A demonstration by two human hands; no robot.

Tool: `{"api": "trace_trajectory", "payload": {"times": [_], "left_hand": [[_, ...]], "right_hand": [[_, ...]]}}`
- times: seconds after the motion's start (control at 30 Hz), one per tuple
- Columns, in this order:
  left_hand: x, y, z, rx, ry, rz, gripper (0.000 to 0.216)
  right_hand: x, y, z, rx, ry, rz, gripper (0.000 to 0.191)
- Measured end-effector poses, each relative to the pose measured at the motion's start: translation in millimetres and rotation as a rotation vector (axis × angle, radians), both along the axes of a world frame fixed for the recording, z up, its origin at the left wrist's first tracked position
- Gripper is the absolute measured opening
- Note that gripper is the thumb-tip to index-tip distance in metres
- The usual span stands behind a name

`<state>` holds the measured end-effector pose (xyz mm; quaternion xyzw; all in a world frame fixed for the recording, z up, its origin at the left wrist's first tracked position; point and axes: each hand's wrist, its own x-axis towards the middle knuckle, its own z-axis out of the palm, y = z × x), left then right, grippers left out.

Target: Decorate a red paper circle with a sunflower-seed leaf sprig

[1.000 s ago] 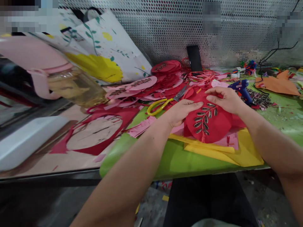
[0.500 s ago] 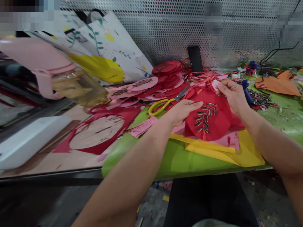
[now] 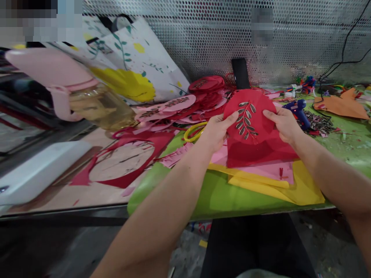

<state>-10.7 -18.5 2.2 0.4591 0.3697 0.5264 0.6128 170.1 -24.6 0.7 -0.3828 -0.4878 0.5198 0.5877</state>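
A round red paper disc [image 3: 262,106] is raised above the table between my hands. A branch of sunflower-seed husks [image 3: 245,121] decorates its face. My left hand [image 3: 218,129] pinches the disc's left edge with the thumb on top. On the opposite edge, my right hand [image 3: 282,120] grips it the same way; the fingers of both are mostly hidden behind. Under the disc lie a red sheet [image 3: 246,154], a pink sheet [image 3: 261,168] and yellow paper [image 3: 307,185]. Yellow-handled scissors [image 3: 189,133] lie left of my left hand, partly covered.
Behind stand a pile of decorated discs [image 3: 199,96] and a phone [image 3: 240,73] against the perforated metal wall. To the right are a blue glue gun [image 3: 300,112], loose seed husks [image 3: 320,121] and orange paper [image 3: 340,104]. A pink-lidded bottle [image 3: 101,106] and white box [image 3: 43,168] occupy the left.
The disc has been turned and lifted away from me. My right hand no longer holds the small pale pink scrap and now grips the disc's right edge.
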Motion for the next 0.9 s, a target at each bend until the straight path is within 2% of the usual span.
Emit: {"api": "trace_trajectory", "payload": {"times": [0.2, 0.43, 0.7, 0.9], "left_hand": [[-2.9, -0.4, -2.1, -0.017, 0.238, -0.116, 0.03], [-1.0, -0.6, -1.9, -0.017, 0.27, -0.098, 0.03], [0.2, -0.1, -2.6, -0.019, 0.277, -0.097, 0.02], [-2.6, -1.7, 2.2, -0.031, 0.254, -0.117, 0.009]], "right_hand": [[2.7, 1.3, 3.8, 0.02, 0.033, -0.125, 0.017], [1.6, 2.2, 2.1, 0.053, 0.047, -0.12, 0.016], [2.9, 5.7, -0.4, 0.095, 0.11, -0.125, 0.016], [6.6, 10.3, -4.3, 0.114, 0.035, -0.156, 0.021]]}}
